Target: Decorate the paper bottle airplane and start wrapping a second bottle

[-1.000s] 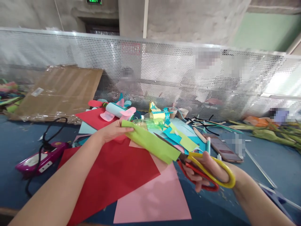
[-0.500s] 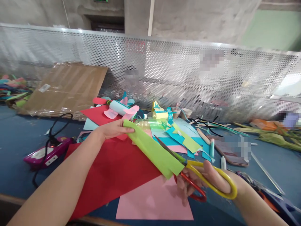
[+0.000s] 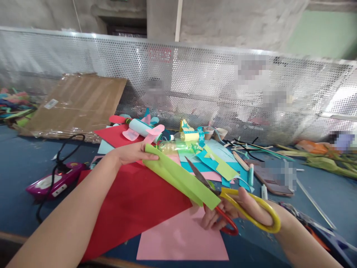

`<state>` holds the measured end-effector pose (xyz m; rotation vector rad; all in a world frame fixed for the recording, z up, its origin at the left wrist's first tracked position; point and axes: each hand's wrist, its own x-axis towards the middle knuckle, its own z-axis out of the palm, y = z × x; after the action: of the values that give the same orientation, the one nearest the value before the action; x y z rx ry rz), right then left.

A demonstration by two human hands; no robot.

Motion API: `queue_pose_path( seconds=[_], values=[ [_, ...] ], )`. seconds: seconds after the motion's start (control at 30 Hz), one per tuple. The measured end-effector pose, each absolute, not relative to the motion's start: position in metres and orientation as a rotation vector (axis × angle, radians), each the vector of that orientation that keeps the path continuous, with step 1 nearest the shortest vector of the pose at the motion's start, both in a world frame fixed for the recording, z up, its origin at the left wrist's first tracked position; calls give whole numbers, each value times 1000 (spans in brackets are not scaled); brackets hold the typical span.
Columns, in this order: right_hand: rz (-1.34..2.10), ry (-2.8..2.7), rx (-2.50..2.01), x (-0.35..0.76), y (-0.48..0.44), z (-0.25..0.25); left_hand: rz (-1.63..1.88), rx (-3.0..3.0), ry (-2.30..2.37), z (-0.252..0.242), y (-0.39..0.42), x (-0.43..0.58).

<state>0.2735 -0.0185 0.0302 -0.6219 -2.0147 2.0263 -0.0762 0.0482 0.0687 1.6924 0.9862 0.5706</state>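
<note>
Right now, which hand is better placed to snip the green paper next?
Likely the right hand: it holds the scissors by the handles, with a blade beside the green paper. The left hand pinches the paper's opposite end.

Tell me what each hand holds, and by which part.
The left hand holds a lime-green paper strip by its upper-left end; the right hand holds metal-bladed scissors by their yellow and red loop handles.

Within that second, the right hand had spread the scissors wider, their red handle swinging farther from the yellow one. The green paper had dipped its near end closer to the person.
</note>
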Motion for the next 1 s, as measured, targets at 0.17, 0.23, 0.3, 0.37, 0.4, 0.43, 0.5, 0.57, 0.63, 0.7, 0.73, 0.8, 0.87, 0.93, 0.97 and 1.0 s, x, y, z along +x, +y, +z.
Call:
queue_pose_path(
  seconds=[0.17, 0.23, 0.3, 0.37, 0.4, 0.43, 0.5, 0.57, 0.63, 0.7, 0.73, 0.8, 0.87, 0.93, 0.97, 1.0],
  values=[
    [1914, -2124, -645, 279, -18, 35, 563, 1712, 998, 74, 43, -70],
    [1922, -2134, -655, 281, -19, 37, 540, 1728, 1007, 76, 42, -68],
    [1910, -2150, -671, 281, -20, 38, 532, 1735, 1021, 76, 41, -66],
    [1877, -2167, -695, 281, -21, 39, 564, 1727, 1045, 75, 41, -63],
    [1867, -2167, -703, 281, -21, 39, 588, 1721, 1057, 75, 41, -62],
    [1864, -2160, -706, 280, -21, 39, 611, 1716, 1070, 76, 41, -61],
    [1875, -2142, -690, 278, -20, 39, 642, 1714, 1093, 77, 40, -58],
    [1891, -2120, -649, 276, -19, 39, 673, 1710, 1117, 78, 38, -56],
    [1887, -2100, -609, 275, -18, 38, 702, 1690, 1140, 78, 38, -54],
    [1864, -2090, -611, 276, -16, 37, 736, 1660, 1164, 77, 38, -54],
    [1853, -2093, -625, 277, -15, 36, 749, 1654, 1170, 77, 39, -53],
    [1833, -2098, -671, 281, -13, 33, 771, 1665, 1175, 76, 38, -53],
    [1816, -2095, -708, 285, -11, 31, 783, 1695, 1193, 77, 38, -53],
    [1816, -2104, -720, 290, -9, 32, 793, 1717, 1244, 78, 37, -53],
    [1825, -2121, -720, 292, -9, 33, 793, 1720, 1276, 79, 36, -53],
    [1840, -2142, -713, 293, -8, 34, 793, 1716, 1304, 80, 36, -52]
  ],
)
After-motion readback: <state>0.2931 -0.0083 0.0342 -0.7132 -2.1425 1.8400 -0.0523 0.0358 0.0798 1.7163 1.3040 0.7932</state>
